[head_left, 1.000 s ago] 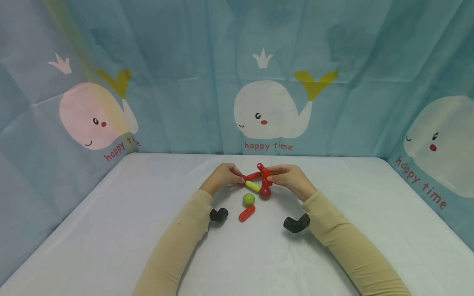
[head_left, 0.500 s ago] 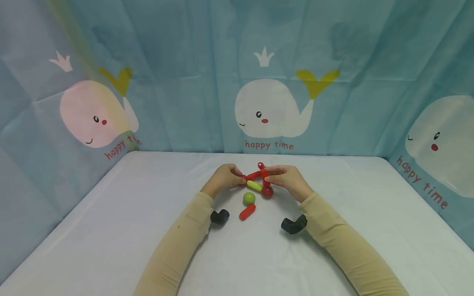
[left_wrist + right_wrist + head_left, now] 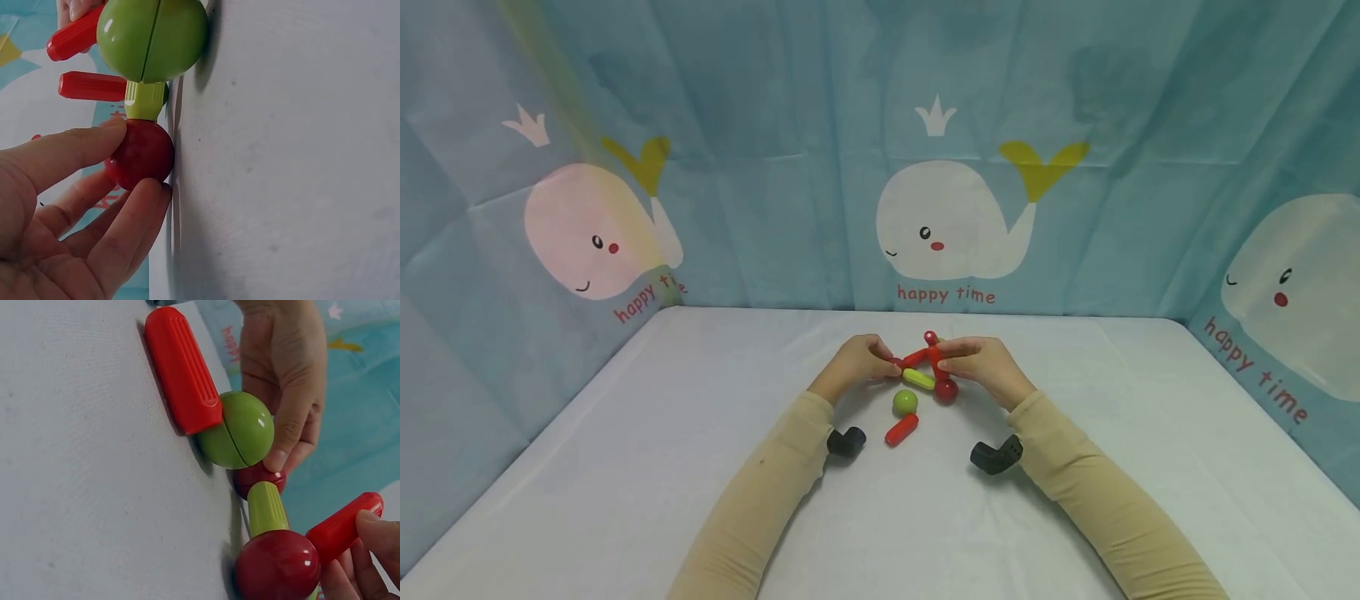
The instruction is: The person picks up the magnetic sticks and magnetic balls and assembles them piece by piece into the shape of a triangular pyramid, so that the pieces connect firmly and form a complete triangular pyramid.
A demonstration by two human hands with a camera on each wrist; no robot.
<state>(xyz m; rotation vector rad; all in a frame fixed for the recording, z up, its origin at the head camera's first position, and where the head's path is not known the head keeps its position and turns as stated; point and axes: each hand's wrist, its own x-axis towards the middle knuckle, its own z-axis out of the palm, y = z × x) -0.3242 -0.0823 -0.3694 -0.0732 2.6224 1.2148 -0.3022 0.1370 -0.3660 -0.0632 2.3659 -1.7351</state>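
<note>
In the head view my left hand (image 3: 857,365) pinches a dark red ball (image 3: 149,155) between thumb and fingertips. A yellow-green ridged rod (image 3: 919,379) joins that ball to a second dark red ball (image 3: 946,390). My right hand (image 3: 988,368) holds a red ridged rod (image 3: 342,528) that rises from the second ball, its thumb on the rod. Farther back another red rod (image 3: 915,358) runs between the left ball and the far end; its joints are partly hidden. A small red end piece with a hole (image 3: 931,337) shows above the right fingers.
A green ball (image 3: 905,403) and a loose red rod (image 3: 902,430) lie on the white table (image 3: 880,517), in front of the joined pieces. Black wrist devices (image 3: 847,442) hang at both sleeves. A blue whale-print curtain (image 3: 820,233) stands behind the table.
The joined balls and yellow-green rod have shifted slightly right. My right hand has come slightly left, and its red rod leans differently. The left hand keeps its pinch; the loose pieces stay put.
</note>
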